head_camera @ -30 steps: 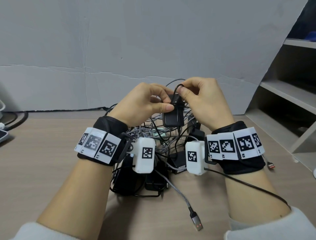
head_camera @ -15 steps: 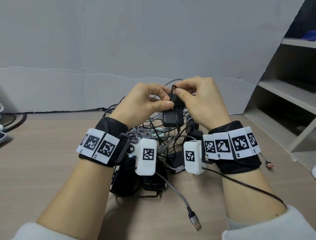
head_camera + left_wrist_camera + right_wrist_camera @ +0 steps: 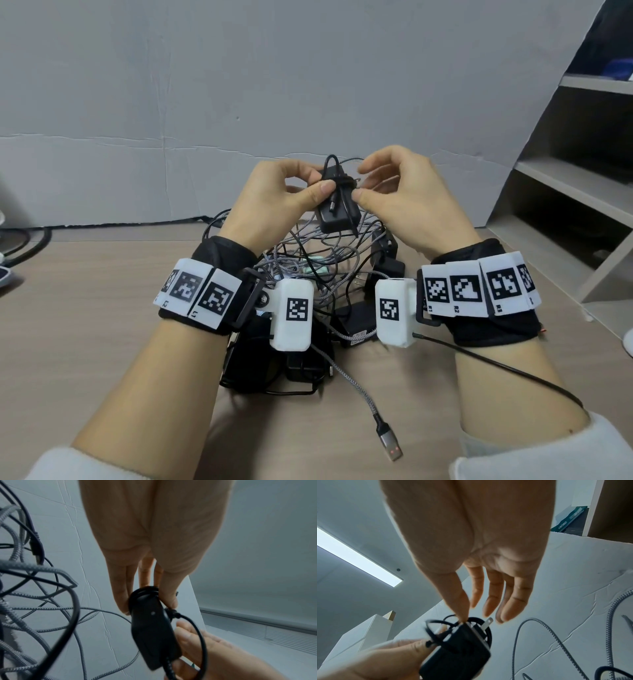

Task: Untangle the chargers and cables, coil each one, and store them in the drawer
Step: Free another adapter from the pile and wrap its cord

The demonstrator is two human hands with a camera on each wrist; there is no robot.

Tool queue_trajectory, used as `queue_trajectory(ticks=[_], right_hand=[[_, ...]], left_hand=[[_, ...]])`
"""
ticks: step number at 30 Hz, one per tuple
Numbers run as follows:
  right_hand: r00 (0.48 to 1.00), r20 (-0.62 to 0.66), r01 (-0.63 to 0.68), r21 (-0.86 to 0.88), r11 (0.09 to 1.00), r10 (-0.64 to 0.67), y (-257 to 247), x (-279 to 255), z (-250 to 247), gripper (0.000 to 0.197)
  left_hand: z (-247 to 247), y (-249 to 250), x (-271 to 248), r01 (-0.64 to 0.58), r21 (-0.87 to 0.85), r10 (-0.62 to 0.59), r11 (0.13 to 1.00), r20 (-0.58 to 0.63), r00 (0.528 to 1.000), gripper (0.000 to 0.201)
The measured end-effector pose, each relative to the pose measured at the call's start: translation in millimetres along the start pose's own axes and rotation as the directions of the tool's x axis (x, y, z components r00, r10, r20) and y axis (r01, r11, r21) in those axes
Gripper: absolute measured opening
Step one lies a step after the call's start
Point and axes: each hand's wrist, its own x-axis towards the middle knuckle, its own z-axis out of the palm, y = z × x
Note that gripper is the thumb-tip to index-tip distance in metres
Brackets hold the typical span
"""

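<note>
Your left hand (image 3: pixel 291 195) pinches the black charger (image 3: pixel 337 205), cord wound round it, above the desk (image 3: pixel 85 325); your right hand (image 3: pixel 404 198), fingers loose, touches it. The cable tangle (image 3: pixel 308 263) remains unsorted; nothing stored.

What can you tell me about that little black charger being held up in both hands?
The black charger is a small, smooth, plastic-looking block with rounded edges and flat metal prongs at one end. Its own thin black cord is wound around its upper part, with a barrel plug lying against its face. It hangs above the tangled cable pile. The left hand pinches it near the top; the right hand touches it with the thumb, fingers spread.
</note>
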Motion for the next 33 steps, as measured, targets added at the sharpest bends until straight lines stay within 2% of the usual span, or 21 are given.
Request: queue_trajectory(ticks=[3, 7, 11, 13, 16, 17, 22, 26, 28, 31, 33], right_hand=[[0.993, 0.118, -0.024, -0.005, 1.0, 0.024, -3, -4, 2, 0.025], [0.981, 0.195, -0.005, -0.014, 1.0, 0.008, -5, -7, 4, 0.036], [0.985, 0.171, -0.017, -0.024, 1.0, 0.02, -3, -7, 2, 0.052], [0.991, 0.133, -0.012, -0.03, 0.999, 0.015, -3, -6, 4, 0.045], [0.996, 0.086, 0.017, -0.034, 0.999, -0.014, -4, -3, 8, 0.014], [0.997, 0.073, 0.018, -0.033, 0.999, -0.016, -4, -2, 7, 0.009], [0.995, 0.085, -0.052, 0.061, 0.997, 0.047, -3, -4, -7, 0.014], [0.996, 0.039, -0.08, 0.113, 0.99, 0.077, -1, -3, -1, 0.012], [0.996, 0.06, -0.067, 0.087, 0.994, 0.062, -1, -2, 6, 0.014], [0.998, 0.053, -0.032, 0.057, 0.998, 0.029, -4, -4, 14, 0.007], [0.998, 0.051, -0.052, 0.095, 0.994, 0.048, -5, -3, 14, 0.016]], left_hand=[[-1, 1, 0, 0.01, -0.018, -0.011, 1.0, -0.053, 0.999, 0.019], [-1, 0, 0, 0.002, -0.009, -0.003, 1.0, -0.072, 0.997, 0.023], [3, 1, 1, -0.007, 0.021, 0.008, 1.0, -0.07, 0.998, 0.023], [4, 0, 1, -0.01, 0.019, 0.012, 1.0, -0.064, 0.998, 0.026], [2, -3, 2, 0.002, 0.013, -0.001, 1.0, -0.068, 0.998, 0.032], [0, -5, 3, 0.004, 0.015, -0.003, 1.0, -0.072, 0.997, 0.033], [-8, -7, 6, 0.009, -0.014, -0.01, 1.0, -0.133, 0.991, 0.025], [-6, -9, 7, 0.004, 0.007, -0.003, 1.0, -0.146, 0.989, 0.024], [-5, -11, 8, -0.007, 0.026, 0.011, 1.0, -0.147, 0.989, 0.023], [-4, -11, 8, -0.011, 0.035, 0.016, 0.999, -0.144, 0.989, 0.021], [-4, -11, 7, -0.011, 0.031, 0.015, 0.999, -0.142, 0.99, 0.021]])
